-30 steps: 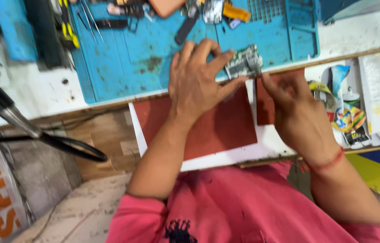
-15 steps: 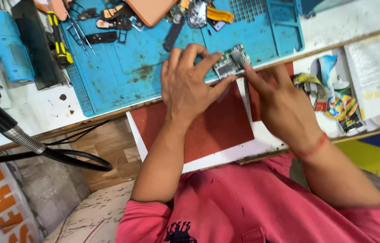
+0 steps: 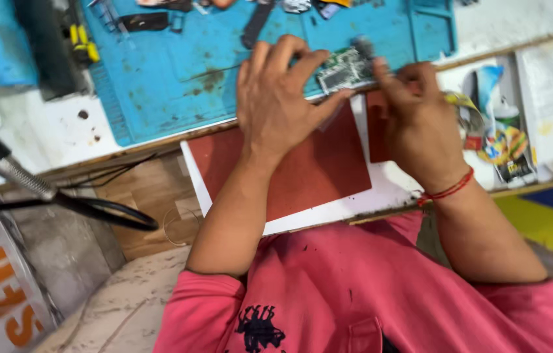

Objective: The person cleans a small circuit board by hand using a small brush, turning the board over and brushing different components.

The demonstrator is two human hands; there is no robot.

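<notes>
A small green circuit board point(image 3: 345, 68) lies at the front edge of a blue work mat point(image 3: 178, 72). My left hand point(image 3: 279, 98) holds the board between thumb and fingers. Just right of it, my right hand point(image 3: 417, 121) pinches the board's right end with its fingertips; a red thread circles that wrist. Under both hands lies a white tray with a dark red lining point(image 3: 309, 170). Whether the right hand also holds a small tool is hidden by blur.
Screwdrivers with yellow handles point(image 3: 83, 39) and dark tools lie at the back of the mat. A black cable point(image 3: 93, 209) hangs at the left below the bench edge. Printed papers and packets point(image 3: 518, 124) sit at the right.
The view has shifted, so the hands and board sit higher and more to the right in the frame. Both hands keep hold of the board at the mat's edge.
</notes>
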